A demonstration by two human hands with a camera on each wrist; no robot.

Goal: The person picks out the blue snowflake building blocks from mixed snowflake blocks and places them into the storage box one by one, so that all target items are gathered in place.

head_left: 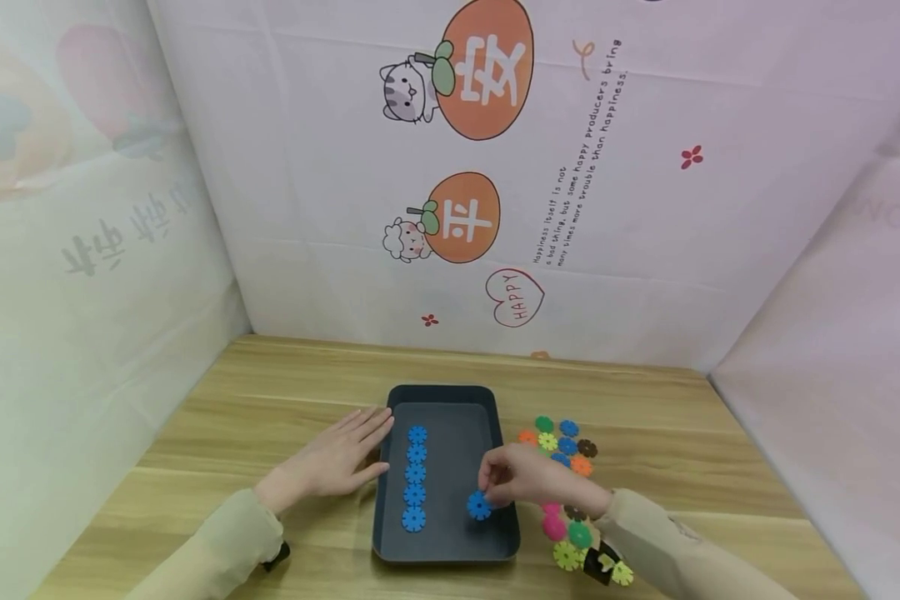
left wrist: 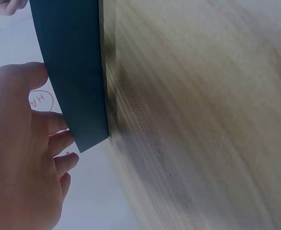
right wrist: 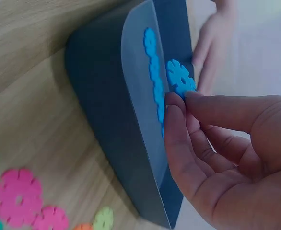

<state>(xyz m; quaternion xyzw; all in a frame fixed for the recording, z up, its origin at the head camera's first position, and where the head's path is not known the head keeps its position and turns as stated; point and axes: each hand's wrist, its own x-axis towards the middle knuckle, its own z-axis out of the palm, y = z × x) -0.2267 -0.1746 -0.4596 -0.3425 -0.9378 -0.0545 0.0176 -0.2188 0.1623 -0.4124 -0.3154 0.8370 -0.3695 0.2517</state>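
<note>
A dark grey rectangular tray (head_left: 450, 546) lies on the wooden table. Inside it, along the left side, several blue notched discs (head_left: 416, 473) form a straight column. My right hand (head_left: 528, 477) pinches another blue notched disc (head_left: 479, 505) between thumb and fingertips, over the tray's lower right part. The right wrist view shows this pinched disc (right wrist: 180, 77) at the fingertips, above the tray wall (right wrist: 116, 110). My left hand (head_left: 339, 454) rests at the tray's left rim with fingers extended. In the left wrist view, the left hand's fingers (left wrist: 59, 122) touch the tray's side (left wrist: 73, 76).
To the right of the tray, loose notched discs in green, orange, brown, yellow, blue and pink (head_left: 567, 446) are scattered on the table (head_left: 690, 467), partly hidden by the right forearm. White printed cloth (head_left: 330, 208) hangs at the back and both sides.
</note>
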